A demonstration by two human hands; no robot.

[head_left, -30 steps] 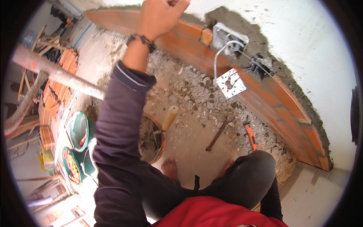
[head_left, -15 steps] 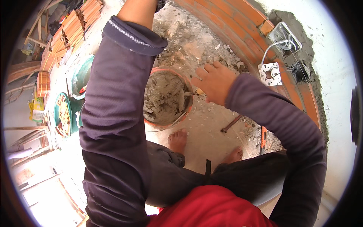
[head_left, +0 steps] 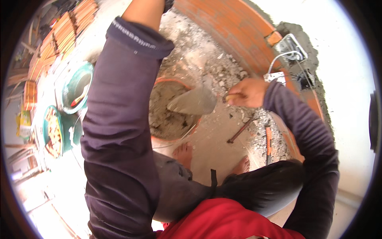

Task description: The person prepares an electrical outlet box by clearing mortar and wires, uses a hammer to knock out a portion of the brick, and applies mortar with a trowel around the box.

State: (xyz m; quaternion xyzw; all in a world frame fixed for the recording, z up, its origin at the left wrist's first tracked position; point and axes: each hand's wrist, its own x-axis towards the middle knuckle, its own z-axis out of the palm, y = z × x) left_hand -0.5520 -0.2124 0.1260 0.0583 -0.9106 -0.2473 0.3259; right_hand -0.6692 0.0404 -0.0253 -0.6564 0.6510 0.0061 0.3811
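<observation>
A mortar trowel is gripped by its handle in my right hand, the fingers closed round it. Its broad grey blade lies flat over the right side of an orange-rimmed bucket. Grey wet mortar fills much of that bucket, lumpy on top. My left arm reaches up past the bucket to the top edge of the head view. The left hand itself is cut off there, and a dark band or similar item shows at its wrist.
A low brick wall curves along the right, with a wired electrical box set in it. A rusty metal bar and an orange utility knife lie amid rubble. Green buckets and stacked bricks stand left.
My right hand has closed on the trowel, drawn it up from the mortar and moved right. The blade now shows over the bucket. My left arm stays raised.
</observation>
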